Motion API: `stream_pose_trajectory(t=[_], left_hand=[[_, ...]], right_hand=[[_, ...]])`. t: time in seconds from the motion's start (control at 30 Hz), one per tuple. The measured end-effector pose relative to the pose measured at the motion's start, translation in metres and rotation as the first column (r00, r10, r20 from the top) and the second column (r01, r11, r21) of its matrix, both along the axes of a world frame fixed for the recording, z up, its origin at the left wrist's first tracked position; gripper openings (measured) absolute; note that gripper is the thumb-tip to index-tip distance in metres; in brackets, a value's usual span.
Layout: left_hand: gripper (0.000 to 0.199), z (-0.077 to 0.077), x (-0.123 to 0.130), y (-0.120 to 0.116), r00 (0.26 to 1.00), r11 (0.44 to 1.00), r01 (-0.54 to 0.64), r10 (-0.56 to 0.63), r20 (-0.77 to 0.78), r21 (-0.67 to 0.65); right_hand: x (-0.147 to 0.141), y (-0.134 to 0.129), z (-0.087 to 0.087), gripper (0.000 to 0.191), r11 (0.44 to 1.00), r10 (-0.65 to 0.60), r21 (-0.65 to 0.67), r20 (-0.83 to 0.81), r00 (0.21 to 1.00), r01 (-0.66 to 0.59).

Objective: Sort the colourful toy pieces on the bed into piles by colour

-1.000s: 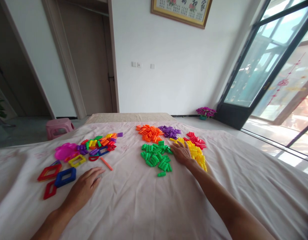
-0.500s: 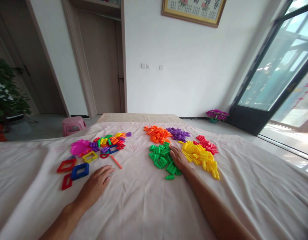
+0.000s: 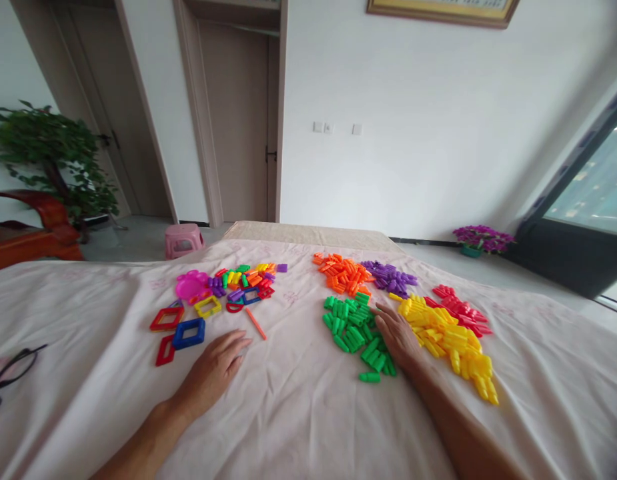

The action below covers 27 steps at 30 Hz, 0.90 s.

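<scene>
Your right hand [image 3: 397, 337] lies palm down between the green blocks [image 3: 355, 328] and the yellow blocks [image 3: 451, 337], its fingers stretched out and slightly apart beside the green pile; you cannot tell what, if anything, is under the palm. Your left hand [image 3: 219, 363] rests on the cloth [image 3: 298, 420], loosely open, near the orange stick [image 3: 255, 323]. The green blocks look like light, stiff, smooth plastic, hard to break but likely to roll or slip, so take one across its middle between thumb and fingertip, starting from the loose edge pieces
</scene>
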<state>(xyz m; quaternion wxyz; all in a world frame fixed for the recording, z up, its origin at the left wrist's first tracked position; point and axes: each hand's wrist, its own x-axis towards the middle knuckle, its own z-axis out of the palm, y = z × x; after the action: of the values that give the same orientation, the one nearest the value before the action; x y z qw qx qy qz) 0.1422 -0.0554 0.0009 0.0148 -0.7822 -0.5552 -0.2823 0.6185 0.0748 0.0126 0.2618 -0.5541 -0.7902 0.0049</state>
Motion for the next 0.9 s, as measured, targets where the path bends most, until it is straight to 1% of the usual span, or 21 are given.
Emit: stream_pose_trajectory(t=[0.2, 0.43, 0.53, 0.6, 0.67, 0.7, 0.8, 0.9], left_hand=[[0.035, 0.005, 0.001, -0.004, 1.000, 1.000, 0.001, -0.001, 0.013, 0.000], [0.037, 0.004, 0.001, -0.002, 0.999, 0.999, 0.012, -0.011, 0.041, -0.030], [0.037, 0.005, 0.003, -0.001, 0.997, 1.000, 0.020, -0.018, 0.071, -0.023], [0.039, 0.007, 0.004, -0.001, 0.995, 0.999, 0.030, -0.028, 0.091, -0.017], [0.041, 0.008, 0.005, -0.001, 0.993, 0.999, 0.038, -0.036, 0.109, -0.020], [0.041, 0.008, 0.005, -0.001, 0.992, 0.999, 0.037, -0.034, 0.118, -0.024], [0.038, 0.013, 0.004, 0.000, 0.989, 0.998, 0.032, -0.023, 0.144, -0.060], [0.036, 0.022, 0.000, 0.006, 0.986, 0.990, 0.056, -0.034, 0.161, -0.129]], right_hand=[[-0.001, 0.003, 0.001, 0.054, 0.999, -0.005, 0.044, -0.006, 1.000, 0.006], [0.000, 0.000, 0.004, 0.051, 0.996, -0.008, 0.089, 0.010, 1.000, 0.007], [-0.001, -0.007, 0.013, 0.048, 0.985, -0.026, 0.173, 0.021, 0.999, 0.022], [-0.006, -0.014, 0.024, 0.046, 0.969, -0.039, 0.246, 0.021, 0.999, 0.033], [-0.019, -0.021, 0.040, 0.045, 0.960, -0.033, 0.280, 0.020, 0.999, 0.026], [-0.029, -0.026, 0.048, 0.044, 0.962, -0.014, 0.273, 0.026, 1.000, 0.006], [-0.072, -0.038, 0.068, 0.043, 0.979, 0.103, 0.172, 0.064, 0.993, -0.113], [-0.127, -0.046, 0.077, 0.042, 0.967, 0.246, 0.050, 0.091, 0.965, -0.251]])
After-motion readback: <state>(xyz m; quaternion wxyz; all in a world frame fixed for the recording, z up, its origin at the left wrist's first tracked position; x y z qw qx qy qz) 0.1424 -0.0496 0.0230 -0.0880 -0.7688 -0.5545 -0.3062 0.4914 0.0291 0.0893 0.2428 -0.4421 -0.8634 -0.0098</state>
